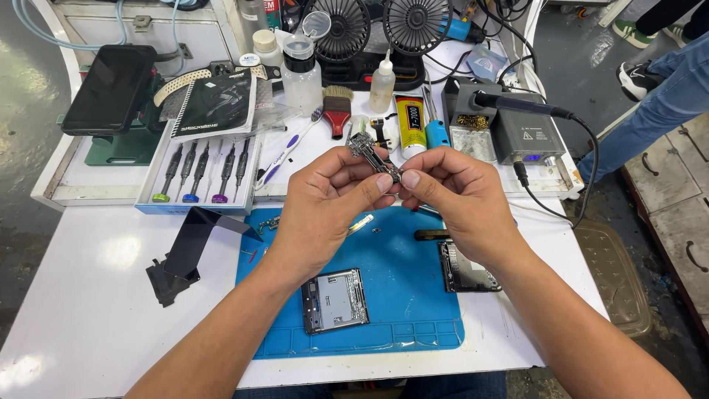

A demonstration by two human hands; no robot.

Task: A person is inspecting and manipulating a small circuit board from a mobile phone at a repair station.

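Two hands, left (325, 199) and right (450, 196), pinch one circuit board (373, 157) (fingers closed).

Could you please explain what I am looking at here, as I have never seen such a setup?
This is one view from a camera worn on a person's head, looking down at a white workbench. The left hand and right hand together hold a small circuit board up between the fingers. Below lies a blue work mat with an opened phone frame and another phone part. Behind are a tray of screwdrivers, a brush, two small fans and a soldering station.
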